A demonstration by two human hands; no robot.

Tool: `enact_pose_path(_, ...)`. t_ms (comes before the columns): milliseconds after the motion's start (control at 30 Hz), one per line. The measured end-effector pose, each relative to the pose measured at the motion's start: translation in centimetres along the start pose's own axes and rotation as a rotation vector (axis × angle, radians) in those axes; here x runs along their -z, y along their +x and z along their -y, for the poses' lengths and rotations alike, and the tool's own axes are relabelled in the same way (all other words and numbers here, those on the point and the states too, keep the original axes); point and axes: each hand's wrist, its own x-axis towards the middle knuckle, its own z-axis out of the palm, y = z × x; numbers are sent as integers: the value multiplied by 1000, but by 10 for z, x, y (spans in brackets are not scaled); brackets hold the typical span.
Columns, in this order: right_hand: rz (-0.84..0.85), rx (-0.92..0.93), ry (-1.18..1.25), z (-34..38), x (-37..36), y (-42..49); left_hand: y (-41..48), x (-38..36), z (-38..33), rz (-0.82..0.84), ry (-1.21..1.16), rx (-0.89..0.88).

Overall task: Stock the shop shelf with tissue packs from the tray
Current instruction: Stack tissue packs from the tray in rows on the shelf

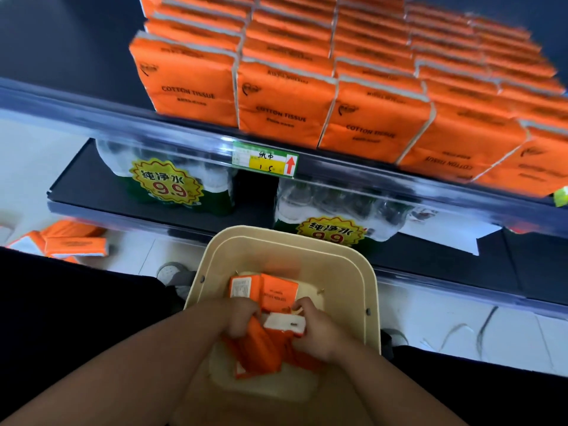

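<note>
Down in the tray [368, 284], both hands are on tissue packs [278, 292].
The left hand [242, 318] curls round one orange pack, and the right hand [316, 330] pinches another by its white end. The shelf [399, 176] above holds rows of the same packs.

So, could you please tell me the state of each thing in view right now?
Tray: holds a few loose tissue packs.
Left hand: grips an orange pack in the tray.
Right hand: grips a white-ended pack.
Shelf packs: upright, in tight rows.
Floor packs: lying loose, jumbled.
Water multipacks: wrapped, on the lower shelf.
</note>
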Motion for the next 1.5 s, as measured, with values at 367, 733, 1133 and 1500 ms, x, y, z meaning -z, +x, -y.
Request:
enact_pose_path(367,-195,211,385,64,101,-57,-68,86,-30,-201,-127,-386)
enact_pose_path(733,-201,476,-140,188,198,-132,-192,162,-46,-481,-261,-654)
enact_pose_path(1133,-438,841,-33,317,260,-164,-302,243,-32,-682,-451,-830)
enact_pose_path(1500,-784,996,-34,424,301,-111,-330,339,15,-1248,-461,-749)
